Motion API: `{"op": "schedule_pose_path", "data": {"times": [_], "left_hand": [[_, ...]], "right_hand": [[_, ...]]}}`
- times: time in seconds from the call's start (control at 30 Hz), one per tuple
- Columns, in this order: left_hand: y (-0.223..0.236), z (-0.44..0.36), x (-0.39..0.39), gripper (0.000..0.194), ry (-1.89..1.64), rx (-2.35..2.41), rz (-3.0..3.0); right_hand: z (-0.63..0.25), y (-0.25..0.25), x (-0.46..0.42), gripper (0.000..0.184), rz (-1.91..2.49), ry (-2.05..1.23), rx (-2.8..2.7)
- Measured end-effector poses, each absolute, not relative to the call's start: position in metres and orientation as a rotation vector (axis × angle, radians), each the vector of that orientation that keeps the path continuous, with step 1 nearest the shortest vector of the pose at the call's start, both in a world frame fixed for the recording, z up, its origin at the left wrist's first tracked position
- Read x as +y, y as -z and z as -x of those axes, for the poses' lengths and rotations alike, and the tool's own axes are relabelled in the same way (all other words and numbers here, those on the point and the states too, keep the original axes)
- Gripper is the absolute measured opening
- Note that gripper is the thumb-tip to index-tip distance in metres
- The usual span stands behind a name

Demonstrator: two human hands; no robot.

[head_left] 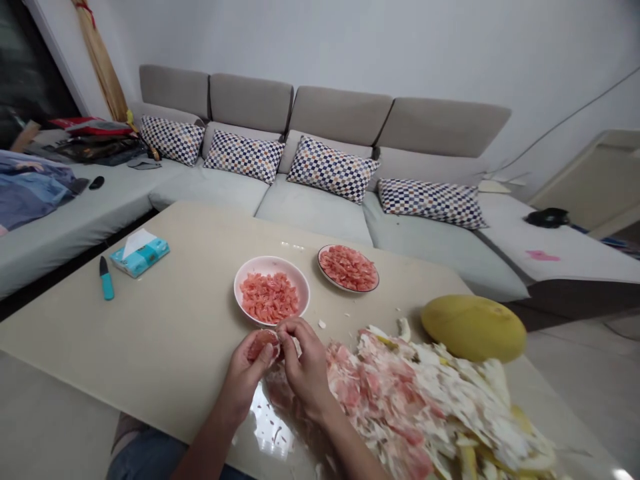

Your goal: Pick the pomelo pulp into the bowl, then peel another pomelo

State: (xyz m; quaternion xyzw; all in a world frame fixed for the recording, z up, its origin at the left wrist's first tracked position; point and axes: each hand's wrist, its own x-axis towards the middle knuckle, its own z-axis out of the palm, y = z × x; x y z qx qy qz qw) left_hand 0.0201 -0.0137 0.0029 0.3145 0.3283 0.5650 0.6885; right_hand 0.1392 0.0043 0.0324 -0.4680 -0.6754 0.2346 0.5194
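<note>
My left hand [249, 371] cups a pink pomelo segment [263, 341] just in front of a pink bowl [296, 273] that holds peeled pomelo flesh. My right hand [306, 360] meets it from the right, its fingertips pinched on the same segment. Both hands hover over the near part of the beige table [165, 333]. A second plate [375, 283] of pink flesh sits behind and to the right of the bowl.
A large heap of pomelo peel and membrane [435, 407] covers the table's right side, with a whole yellow pomelo [473, 328] behind it. A teal-handled knife [105, 278] and a tissue pack [140, 254] lie at the left. A grey sofa [320, 207] with checked cushions stands behind.
</note>
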Motion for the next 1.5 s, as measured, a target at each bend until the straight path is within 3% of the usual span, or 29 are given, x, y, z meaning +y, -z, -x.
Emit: {"op": "schedule_pose_path", "data": {"times": [0.43, 0.6, 0.8, 1.1, 1.3, 1.5], "left_hand": [[-0.009, -0.006, -0.007, 0.029, -1.282, 0.634, -0.357], [-0.007, -0.004, -0.007, 0.027, -1.281, 0.552, -0.284], [-0.011, -0.002, -0.005, 0.041, -1.242, 0.36, -0.165], [-0.012, -0.005, -0.009, 0.06, -1.143, 0.244, -0.168], [-0.019, -0.009, -0.012, 0.062, -1.057, 0.227, -0.28], [-0.017, -0.007, -0.013, 0.059, -1.115, 0.313, -0.409]], "right_hand": [[-0.174, -0.041, 0.022, 0.02, 1.265, -0.833, -1.467], [-0.193, -0.051, 0.008, 0.03, 1.355, -0.747, -1.759], [-0.212, -0.031, -0.024, 0.019, 1.5, -0.547, -1.994], [-0.176, -0.019, -0.045, 0.015, 1.272, -0.309, -1.922], [-0.149, -0.017, -0.026, 0.041, 1.227, -0.161, -1.908], [-0.153, -0.029, -0.016, 0.02, 1.224, -0.429, -1.766]]}}
